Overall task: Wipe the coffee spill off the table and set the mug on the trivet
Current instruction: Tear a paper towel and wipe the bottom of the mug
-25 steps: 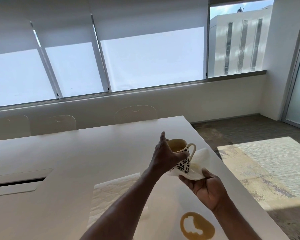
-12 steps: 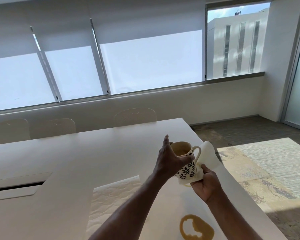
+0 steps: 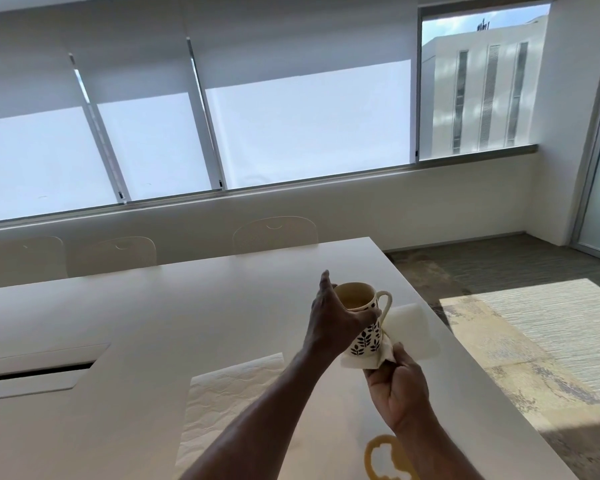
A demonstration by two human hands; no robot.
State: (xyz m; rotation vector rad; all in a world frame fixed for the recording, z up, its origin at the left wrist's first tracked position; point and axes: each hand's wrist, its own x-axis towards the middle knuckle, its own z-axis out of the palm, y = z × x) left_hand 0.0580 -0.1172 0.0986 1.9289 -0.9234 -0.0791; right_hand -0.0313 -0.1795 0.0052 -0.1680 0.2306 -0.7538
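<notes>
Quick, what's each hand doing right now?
Left hand: grips the mug.
Right hand: grips the white napkin under the mug.

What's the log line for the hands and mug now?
left hand: grips cream leaf-patterned mug, lifted | right hand: holds white paper towel under it | brown coffee ring: unwiped

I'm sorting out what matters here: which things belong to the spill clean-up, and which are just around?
Job: mug, paper towel, coffee spill, quilted mat (likely the trivet), table, left hand, right hand.
Just around: chairs, blinds, cable slot, rug.
</notes>
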